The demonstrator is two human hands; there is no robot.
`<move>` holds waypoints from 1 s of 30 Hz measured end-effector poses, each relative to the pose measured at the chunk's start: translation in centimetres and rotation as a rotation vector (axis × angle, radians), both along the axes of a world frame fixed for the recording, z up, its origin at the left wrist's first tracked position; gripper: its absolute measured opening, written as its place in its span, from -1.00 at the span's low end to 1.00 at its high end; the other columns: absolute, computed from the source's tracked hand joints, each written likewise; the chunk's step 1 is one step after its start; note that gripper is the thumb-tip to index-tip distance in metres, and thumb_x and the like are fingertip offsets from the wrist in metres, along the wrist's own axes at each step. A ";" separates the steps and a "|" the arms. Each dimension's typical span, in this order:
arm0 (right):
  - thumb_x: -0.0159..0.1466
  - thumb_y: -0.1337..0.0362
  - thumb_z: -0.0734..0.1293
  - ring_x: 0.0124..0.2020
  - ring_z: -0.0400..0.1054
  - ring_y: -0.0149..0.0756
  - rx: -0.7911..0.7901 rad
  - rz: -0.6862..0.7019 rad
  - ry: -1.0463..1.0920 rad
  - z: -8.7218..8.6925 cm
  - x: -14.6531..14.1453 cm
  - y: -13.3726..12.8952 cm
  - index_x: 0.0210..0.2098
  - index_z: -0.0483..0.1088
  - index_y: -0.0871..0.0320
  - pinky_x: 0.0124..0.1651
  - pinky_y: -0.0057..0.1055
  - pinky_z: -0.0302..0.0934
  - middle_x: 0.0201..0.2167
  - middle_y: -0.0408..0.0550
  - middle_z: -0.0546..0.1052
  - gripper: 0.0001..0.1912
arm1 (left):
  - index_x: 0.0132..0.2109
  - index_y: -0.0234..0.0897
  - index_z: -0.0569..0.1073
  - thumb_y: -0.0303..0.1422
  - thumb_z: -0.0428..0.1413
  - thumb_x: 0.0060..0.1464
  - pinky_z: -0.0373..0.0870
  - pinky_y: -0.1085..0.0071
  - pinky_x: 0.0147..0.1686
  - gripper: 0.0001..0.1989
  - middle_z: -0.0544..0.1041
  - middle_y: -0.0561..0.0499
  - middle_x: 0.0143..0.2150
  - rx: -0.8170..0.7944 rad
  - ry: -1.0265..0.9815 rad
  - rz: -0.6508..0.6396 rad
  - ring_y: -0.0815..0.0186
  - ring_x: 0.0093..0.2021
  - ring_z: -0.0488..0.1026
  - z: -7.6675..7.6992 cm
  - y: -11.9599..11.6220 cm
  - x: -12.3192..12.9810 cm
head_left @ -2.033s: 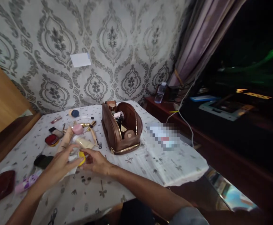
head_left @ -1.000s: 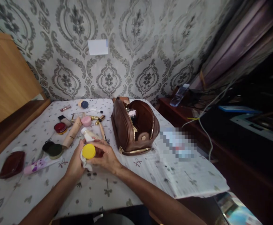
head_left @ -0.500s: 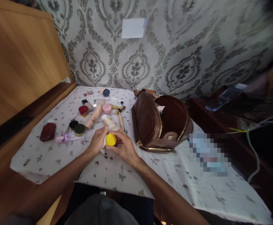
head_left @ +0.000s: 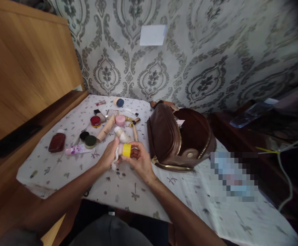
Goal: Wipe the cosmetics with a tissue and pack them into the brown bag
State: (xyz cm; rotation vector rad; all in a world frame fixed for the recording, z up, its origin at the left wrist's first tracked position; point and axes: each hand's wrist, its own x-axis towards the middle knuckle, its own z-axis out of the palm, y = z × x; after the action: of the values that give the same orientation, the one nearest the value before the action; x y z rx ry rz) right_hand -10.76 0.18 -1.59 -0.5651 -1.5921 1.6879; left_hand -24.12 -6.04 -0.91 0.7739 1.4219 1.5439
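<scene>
A small jar with a yellow lid (head_left: 126, 150) is between my two hands, tipped on its side with the lid toward the right. My left hand (head_left: 109, 154) is closed on a white cloth (head_left: 115, 162) pressed to the jar's pale left end. The fingers of my right hand (head_left: 139, 160) are curled round the yellow lid. Just beyond the hands lies a cream tube (head_left: 123, 135). Left of them are a dark green-lidded jar (head_left: 90, 141) and a pink and purple tube (head_left: 78, 150).
An open brown bag (head_left: 164, 136) stands to the right on the patterned cloth (head_left: 128, 201). Several cosmetics, among them a pink jar (head_left: 120, 120) and a red-lidded jar (head_left: 95, 121), lie beyond. A dark red bottle (head_left: 57, 142) is at the left.
The jar has turned, so its yellow lid now shows from the side instead of face on. More of the white cloth hangs below my left hand. The whole view has shifted slightly.
</scene>
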 end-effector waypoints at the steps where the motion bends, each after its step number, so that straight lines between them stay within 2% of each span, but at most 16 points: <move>1: -0.03 0.12 0.59 -0.40 0.42 -0.35 0.040 -0.041 -0.017 -0.2 0.0 0.0 -0.15 0.32 0.05 -0.28 -0.42 0.33 -0.37 -0.20 0.52 -0.45 | -0.15 -0.31 0.45 0.26 0.04 0.05 0.10 0.59 -0.76 -0.34 0.37 0.13 -0.55 0.018 0.072 -0.010 0.50 -0.69 0.20 0.0 -0.2 0.1; 3: 0.02 0.10 0.57 -0.44 0.39 -0.35 0.123 -0.097 -0.049 -0.6 0.1 0.0 -0.13 0.31 0.06 -0.34 -0.42 0.31 -0.42 -0.21 0.50 -0.48 | 0.09 -0.31 0.38 0.19 0.13 0.03 0.16 0.57 -0.73 -0.29 0.38 0.16 -0.53 0.023 0.191 -0.033 0.49 -0.68 0.20 0.0 -0.5 0.2; 5: 0.07 0.08 0.53 -0.47 0.37 -0.34 0.223 -0.133 -0.088 -1.0 0.3 0.0 -0.12 0.31 0.07 -0.38 -0.42 0.30 -0.46 -0.21 0.48 -0.51 | 0.18 -0.34 0.31 0.13 0.20 -0.01 0.17 0.56 -0.72 -0.22 0.35 0.19 -0.57 -0.013 0.252 -0.081 0.47 -0.69 0.20 0.0 -0.7 0.1; 7: 0.13 0.08 0.50 -0.46 0.36 -0.33 0.341 -0.175 -0.123 -1.2 0.4 0.0 -0.11 0.32 0.07 -0.38 -0.40 0.30 -0.44 -0.19 0.47 -0.57 | 0.09 -0.38 0.37 0.11 0.19 0.00 0.16 0.55 -0.72 -0.29 0.33 0.19 -0.63 -0.027 0.318 -0.154 0.45 -0.70 0.21 0.1 -0.7 -0.1; 9: 0.17 0.09 0.46 -0.44 0.36 -0.33 0.451 -0.214 -0.143 -1.3 0.5 -0.1 -0.12 0.34 0.08 -0.36 -0.39 0.32 -0.38 -0.15 0.46 -0.63 | -0.11 -0.39 0.44 0.15 0.12 0.04 0.16 0.55 -0.72 -0.38 0.32 0.16 -0.69 -0.039 0.382 -0.224 0.44 -0.72 0.22 0.1 -0.5 -0.4; 11: 0.21 0.11 0.43 -0.41 0.37 -0.33 0.531 -0.238 -0.148 -1.2 0.6 0.0 -0.13 0.35 0.09 -0.34 -0.38 0.33 -0.33 -0.12 0.46 -0.69 | -0.29 -0.36 0.43 0.21 0.05 0.05 0.15 0.54 -0.71 -0.38 0.30 0.14 -0.73 -0.062 0.415 -0.265 0.45 -0.74 0.21 0.1 -0.4 -0.6; 14: 0.23 0.16 0.41 -0.40 0.37 -0.32 0.595 -0.262 -0.148 -1.2 0.6 0.0 -0.14 0.35 0.09 -0.33 -0.38 0.34 -0.31 -0.10 0.45 -0.73 | -0.43 -0.32 0.39 0.29 -0.01 0.00 0.13 0.53 -0.72 -0.33 0.27 0.13 -0.77 -0.120 0.400 -0.284 0.45 -0.77 0.19 0.0 -0.3 -0.8; 19: 0.19 0.18 0.44 -0.40 0.37 -0.33 0.575 -0.300 -0.161 -1.2 0.6 0.1 -0.08 0.34 0.09 -0.33 -0.38 0.35 -0.29 -0.11 0.47 -0.66 | -0.65 -0.23 0.19 0.37 -0.09 -0.03 0.10 0.52 -0.74 -0.27 0.19 0.10 -0.81 -0.209 0.371 -0.305 0.47 -0.79 0.15 -0.1 -0.3 -0.6; 25: 0.12 0.19 0.48 -0.36 0.37 -0.32 0.508 -0.288 -0.154 -0.7 0.4 0.0 -0.06 0.41 0.09 -0.37 -0.42 0.34 -0.23 -0.07 0.48 -0.59 | -0.59 -0.21 0.20 0.41 -0.05 -0.12 0.04 0.52 -0.76 -0.28 0.09 0.21 -0.79 -0.206 0.196 -0.334 0.49 -0.80 0.10 0.9 -0.3 0.0; 30: 0.10 0.16 0.49 -0.31 0.39 -0.28 0.460 -0.279 -0.130 -0.4 0.2 0.1 -0.12 0.48 0.12 -0.35 -0.40 0.34 -0.27 -0.07 0.45 -0.63 | -0.54 -0.22 0.24 0.45 0.01 -0.23 0.05 0.51 -0.77 -0.26 0.08 0.25 -0.81 -0.210 0.102 -0.359 0.50 -0.82 0.06 0.8 -0.4 -0.1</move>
State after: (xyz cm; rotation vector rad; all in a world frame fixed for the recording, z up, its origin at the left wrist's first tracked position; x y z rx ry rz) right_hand -10.56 0.30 -2.01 -0.6308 -1.8232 1.0533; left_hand -24.19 -6.43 -0.13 0.9307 1.4015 1.0775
